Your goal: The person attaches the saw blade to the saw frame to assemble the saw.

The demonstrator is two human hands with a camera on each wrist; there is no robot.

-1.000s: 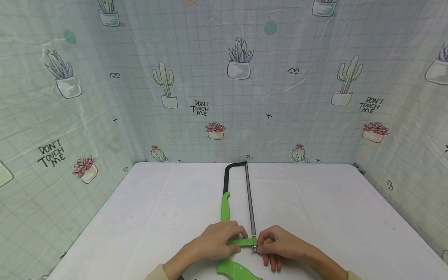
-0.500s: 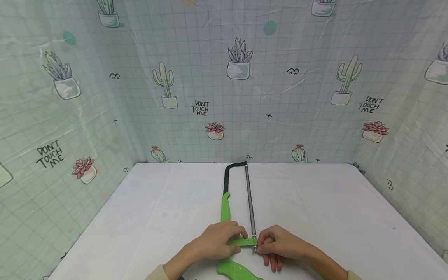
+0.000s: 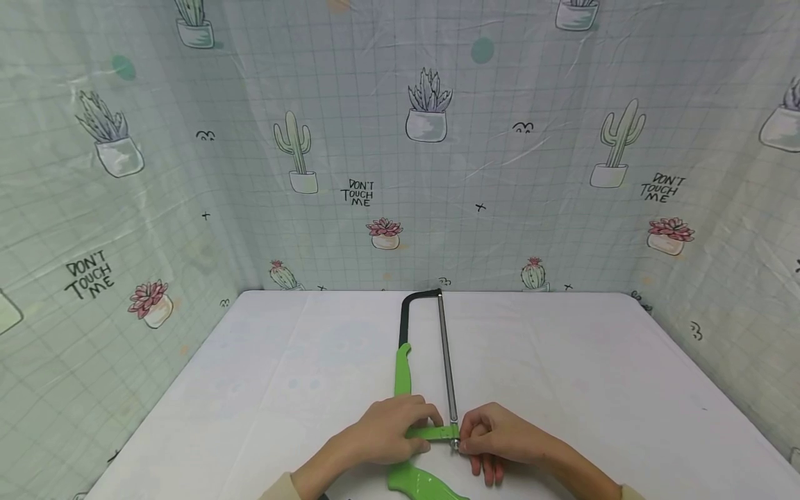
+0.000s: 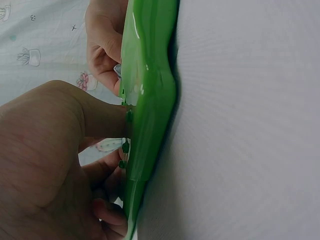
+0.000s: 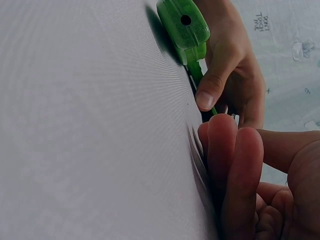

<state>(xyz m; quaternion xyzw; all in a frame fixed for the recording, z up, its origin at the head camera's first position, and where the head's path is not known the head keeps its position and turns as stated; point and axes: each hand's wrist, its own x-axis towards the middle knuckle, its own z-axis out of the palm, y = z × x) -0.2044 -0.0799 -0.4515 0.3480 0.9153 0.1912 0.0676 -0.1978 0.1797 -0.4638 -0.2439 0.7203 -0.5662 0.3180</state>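
A hacksaw (image 3: 403, 371) with a green handle and a black front frame lies flat on the white table, its grey blade (image 3: 446, 361) to the right. My left hand (image 3: 395, 429) grips the green frame where the short crossbar (image 3: 440, 432) branches off, thumb on the near side. At the blade's near end, my right hand (image 3: 503, 434) pinches a small metal tension nut (image 3: 455, 444) between thumb and index finger. In the right wrist view, curled fingers hide that nut, and the green handle (image 5: 185, 30) shows end-on. The left wrist view has the handle (image 4: 155, 75) close up.
A white cloth-covered table (image 3: 594, 375) extends around the saw. Behind and beside it hangs a grid-patterned curtain (image 3: 481, 160) printed with potted cacti. A small dark thing (image 3: 323, 496) peeks out beneath the left forearm, too little of it visible to name.
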